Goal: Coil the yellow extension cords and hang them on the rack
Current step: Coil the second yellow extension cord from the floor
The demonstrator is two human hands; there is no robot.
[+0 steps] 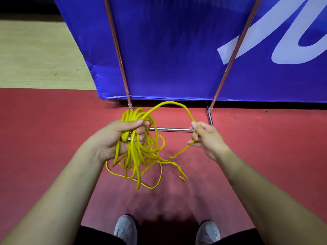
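Left hand (122, 135) grip clenched on messy thin yellow extension cord bundle (139, 147) above the red floor (53, 138); right hand (203, 137) pinches the feed loop. Risk: dangling loops snag, tangling coil.

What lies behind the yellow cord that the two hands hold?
Through the loop of the yellow cord show the red floor and a metal crossbar. The left hand and the coils cover the bar's left end; the right hand covers its right end.

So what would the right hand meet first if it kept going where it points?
Probably the yellow cord loop the right hand pinches, then the blue banner; the rack's floor bar seems lower, depth unclear.
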